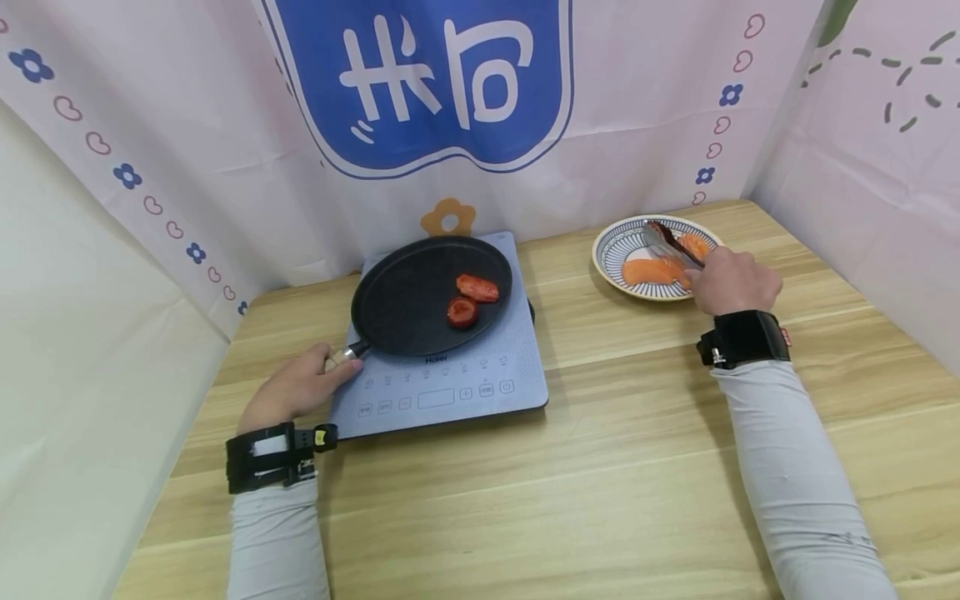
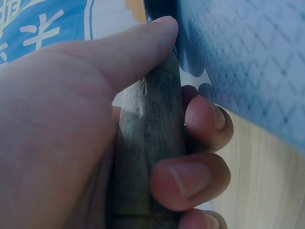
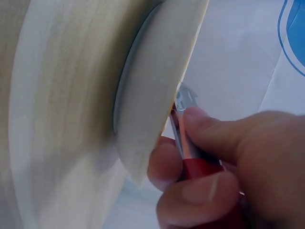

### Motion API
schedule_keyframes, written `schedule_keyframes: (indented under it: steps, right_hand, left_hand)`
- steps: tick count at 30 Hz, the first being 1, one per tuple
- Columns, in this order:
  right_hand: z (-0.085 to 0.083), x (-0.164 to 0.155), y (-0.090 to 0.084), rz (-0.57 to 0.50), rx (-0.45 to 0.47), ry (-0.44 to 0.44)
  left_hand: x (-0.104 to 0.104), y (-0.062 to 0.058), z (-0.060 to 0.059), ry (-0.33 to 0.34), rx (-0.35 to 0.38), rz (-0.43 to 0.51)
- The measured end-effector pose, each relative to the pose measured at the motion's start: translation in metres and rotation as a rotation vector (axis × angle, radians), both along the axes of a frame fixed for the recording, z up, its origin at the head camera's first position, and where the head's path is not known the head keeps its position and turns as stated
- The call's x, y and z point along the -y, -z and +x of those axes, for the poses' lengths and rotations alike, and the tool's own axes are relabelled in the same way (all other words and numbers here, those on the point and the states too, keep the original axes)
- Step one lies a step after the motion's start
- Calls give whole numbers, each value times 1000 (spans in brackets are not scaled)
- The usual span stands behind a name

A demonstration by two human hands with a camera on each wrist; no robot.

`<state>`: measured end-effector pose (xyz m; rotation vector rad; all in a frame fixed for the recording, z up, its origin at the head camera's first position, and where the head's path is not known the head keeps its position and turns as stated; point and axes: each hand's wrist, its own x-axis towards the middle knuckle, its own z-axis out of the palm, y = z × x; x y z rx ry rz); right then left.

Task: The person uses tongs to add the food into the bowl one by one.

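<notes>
My left hand (image 1: pixel 300 385) grips the wooden handle (image 2: pixel 151 124) of a round black frying pan (image 1: pixel 405 292), thumb along the top and fingers curled round it. In the pan lie a long red scored piece of food (image 1: pixel 477 288) and a round red one (image 1: pixel 462 312). On the right, my right hand (image 1: pixel 737 283) holds metal tongs (image 1: pixel 662 243) with a red grip (image 3: pixel 202 168). Their tips reach over a blue-striped plate (image 1: pixel 609 260), among orange slices that look like salmon (image 1: pixel 647 272). The plate's rim hides the tips in the right wrist view.
Under the pan is a pale induction cooktop (image 1: pixel 525 367) with a control panel along its near edge. Everything stands on a wood-grain table (image 1: pixel 600 467). A printed cloth (image 1: pixel 630 100) hangs right behind the cooktop and plate, with cloth walls at both sides.
</notes>
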<state>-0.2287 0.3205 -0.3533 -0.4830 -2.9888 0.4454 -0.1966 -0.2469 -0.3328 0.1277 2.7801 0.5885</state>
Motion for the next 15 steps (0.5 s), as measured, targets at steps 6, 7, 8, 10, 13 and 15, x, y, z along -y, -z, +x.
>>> schedule_keyframes:
  steps: [6,7,8,10,13,15]
  right_hand:
    - [-1,-4,4,-25,16,10]
    - [-2,-5,4,-30,18,11]
    - [-2,-5,4,-35,21,13]
    - [-2,-6,4,-42,25,13]
    - [-3,-7,4,-56,30,7]
    - [-3,-8,4,-69,37,4]
  left_hand:
    - [1,1,-1,0,2,7]
    - [1,1,-1,-1,3,8]
    - [1,1,-1,1,4,10]
    - [1,1,-1,0,4,11]
    - [0,1,-1,-3,3,11]
    - [0,1,0,-3,1,12]
